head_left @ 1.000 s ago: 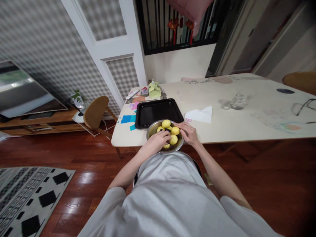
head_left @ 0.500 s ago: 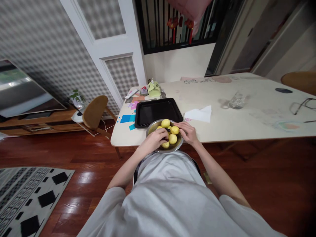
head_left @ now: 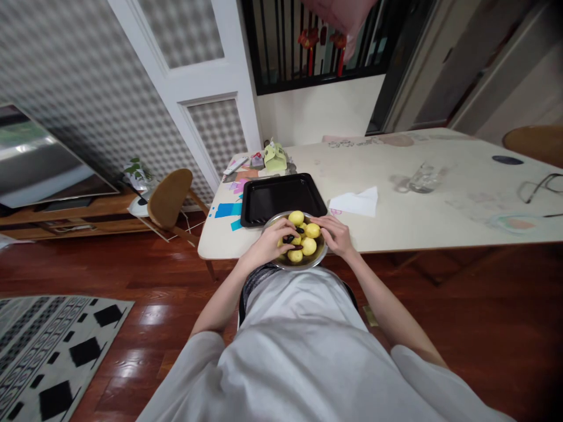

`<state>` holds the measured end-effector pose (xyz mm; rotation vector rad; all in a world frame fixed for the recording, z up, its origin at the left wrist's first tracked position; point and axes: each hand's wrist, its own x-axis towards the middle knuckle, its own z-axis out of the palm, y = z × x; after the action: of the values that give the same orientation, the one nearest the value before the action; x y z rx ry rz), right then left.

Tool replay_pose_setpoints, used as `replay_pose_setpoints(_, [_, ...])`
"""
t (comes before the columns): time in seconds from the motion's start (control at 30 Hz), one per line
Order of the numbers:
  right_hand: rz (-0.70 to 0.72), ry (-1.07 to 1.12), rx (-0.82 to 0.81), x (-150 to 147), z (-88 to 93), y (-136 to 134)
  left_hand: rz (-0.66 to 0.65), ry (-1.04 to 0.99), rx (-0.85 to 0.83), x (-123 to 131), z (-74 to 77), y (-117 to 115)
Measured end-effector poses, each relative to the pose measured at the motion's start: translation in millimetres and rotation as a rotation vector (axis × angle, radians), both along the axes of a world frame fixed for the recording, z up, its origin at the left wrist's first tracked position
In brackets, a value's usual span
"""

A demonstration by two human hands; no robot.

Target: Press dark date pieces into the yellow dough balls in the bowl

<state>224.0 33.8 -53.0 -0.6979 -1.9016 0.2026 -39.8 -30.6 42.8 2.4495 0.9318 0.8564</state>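
A metal bowl (head_left: 303, 266) at the table's near edge, close to my body, holds several yellow rounded items (head_left: 308, 246) that look like potatoes or lemons. Small dark, shiny oblong pieces (head_left: 288, 239) lie among them; I cannot make out their kind. My left hand (head_left: 269, 241) reaches over the left side of the bowl, thumb and fingers parted around the dark pieces. On the opposite side, my right hand (head_left: 336, 235) rests at the rim with its fingers stretched out, their tips by a yellow item. The bottom of the bowl is hidden.
Just behind the bowl sits a black baking tray (head_left: 281, 198). A white paper sheet (head_left: 355, 203), a clear glass (head_left: 423, 179) and a pair of glasses (head_left: 543, 186) lie to the right. A green box (head_left: 275, 157) stands at the back; a wooden chair (head_left: 170, 196) is left.
My left hand has drawn back slightly to the left and its fingers have spread, uncovering dark pieces among the yellow items. My right hand stays at the rim.
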Motion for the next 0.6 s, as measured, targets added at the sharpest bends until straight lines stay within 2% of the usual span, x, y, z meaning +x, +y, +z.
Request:
replay_pose_setpoints(0.17, [0.015, -0.001, 0.015, 1, 0.3, 0, -0.039, -0.012, -0.021, 16, -7.5, 2])
replay_pose_setpoints(0.43, [0.027, 0.011, 0.028, -1, 2.2, 0, 0.087, 0.078, 0.036, 30, -23.0, 10])
replay_pose_setpoints(0.6, [0.015, -0.001, 0.009, -1, 3.2, 0, 0.089, 0.094, 0.039, 30, -24.5, 10])
